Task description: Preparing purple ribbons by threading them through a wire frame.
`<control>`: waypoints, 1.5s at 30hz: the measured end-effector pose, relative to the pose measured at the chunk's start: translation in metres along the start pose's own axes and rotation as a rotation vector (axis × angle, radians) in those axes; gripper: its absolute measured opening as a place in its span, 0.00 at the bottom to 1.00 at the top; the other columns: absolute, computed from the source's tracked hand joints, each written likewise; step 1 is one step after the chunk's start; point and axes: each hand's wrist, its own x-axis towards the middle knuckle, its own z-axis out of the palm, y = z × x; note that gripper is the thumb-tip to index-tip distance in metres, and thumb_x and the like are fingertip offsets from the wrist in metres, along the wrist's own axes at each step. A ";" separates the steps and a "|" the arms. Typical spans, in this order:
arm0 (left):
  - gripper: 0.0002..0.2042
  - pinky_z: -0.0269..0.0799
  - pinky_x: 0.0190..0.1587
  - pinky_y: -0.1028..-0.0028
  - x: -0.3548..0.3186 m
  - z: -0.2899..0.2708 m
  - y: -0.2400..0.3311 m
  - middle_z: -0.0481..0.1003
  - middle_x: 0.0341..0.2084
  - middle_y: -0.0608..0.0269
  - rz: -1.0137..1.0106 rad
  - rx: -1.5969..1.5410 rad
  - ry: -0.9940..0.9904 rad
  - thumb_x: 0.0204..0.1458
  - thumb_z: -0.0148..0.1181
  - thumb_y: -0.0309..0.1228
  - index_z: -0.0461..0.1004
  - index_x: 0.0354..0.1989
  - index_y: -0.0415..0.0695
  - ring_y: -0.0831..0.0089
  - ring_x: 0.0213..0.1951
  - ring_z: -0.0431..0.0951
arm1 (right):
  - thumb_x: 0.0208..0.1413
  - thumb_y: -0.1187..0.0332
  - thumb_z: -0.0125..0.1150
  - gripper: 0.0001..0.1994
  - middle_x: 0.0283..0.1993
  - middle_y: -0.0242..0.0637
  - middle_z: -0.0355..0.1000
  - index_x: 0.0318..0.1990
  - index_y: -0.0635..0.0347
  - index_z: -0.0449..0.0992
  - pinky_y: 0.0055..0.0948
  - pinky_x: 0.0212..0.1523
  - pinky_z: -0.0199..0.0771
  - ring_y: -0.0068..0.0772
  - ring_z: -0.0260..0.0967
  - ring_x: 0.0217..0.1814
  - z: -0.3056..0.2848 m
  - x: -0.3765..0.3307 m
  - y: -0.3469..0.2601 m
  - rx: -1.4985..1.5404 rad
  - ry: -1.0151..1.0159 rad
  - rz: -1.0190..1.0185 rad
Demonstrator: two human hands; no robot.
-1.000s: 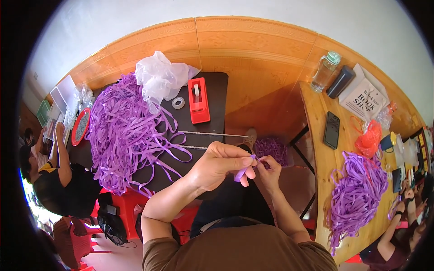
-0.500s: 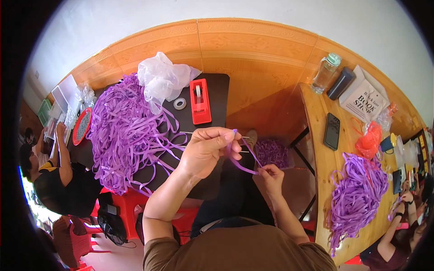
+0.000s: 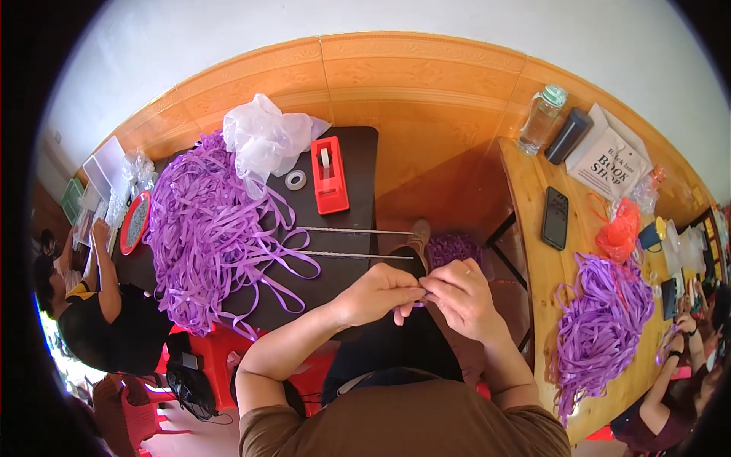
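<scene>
Head view: our left hand [image 3: 375, 295] and right hand [image 3: 466, 298] meet, each grip pinched closed on one ribbon [image 3: 419, 305], seemingly unfinished, while the left heap [image 3: 213, 228] on the dark table [image 3: 364, 183] and right heap [image 3: 601, 327] on the wooden table [image 3: 529, 179] may be done or waiting, we cannot tell.

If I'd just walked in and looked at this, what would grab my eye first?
Probably the big tangled heap of purple ribbons on the dark table at left, with a bright red tape dispenser to its right. A smaller purple pile lies on the wooden table at right. Between them, the left hand and right hand meet at a purple strip.
</scene>
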 end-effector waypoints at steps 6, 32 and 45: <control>0.12 0.64 0.22 0.82 -0.008 -0.007 -0.001 0.68 0.14 0.69 -0.056 0.165 -0.020 0.59 0.51 0.29 0.74 0.26 0.36 0.83 0.18 0.69 | 0.37 0.78 0.64 0.13 0.31 0.33 0.67 0.35 0.65 0.75 0.29 0.28 0.58 0.30 0.65 0.28 0.007 0.001 -0.013 -0.154 -0.084 -0.092; 0.09 0.69 0.47 0.63 -0.180 -0.163 -0.050 0.77 0.40 0.61 0.880 -1.007 0.701 0.60 0.51 0.33 0.73 0.43 0.43 0.65 0.42 0.76 | 0.60 0.68 0.51 0.06 0.30 0.26 0.58 0.42 0.57 0.70 0.28 0.41 0.55 0.22 0.55 0.32 -0.058 -0.078 0.070 1.708 0.957 0.280; 0.08 0.69 0.42 0.69 -0.188 -0.159 -0.081 0.77 0.35 0.67 0.899 -1.155 0.777 0.58 0.54 0.34 0.76 0.40 0.45 0.72 0.38 0.74 | 0.58 0.71 0.54 0.04 0.28 0.25 0.58 0.39 0.57 0.68 0.28 0.40 0.54 0.21 0.55 0.30 -0.058 -0.090 0.071 1.686 0.901 0.191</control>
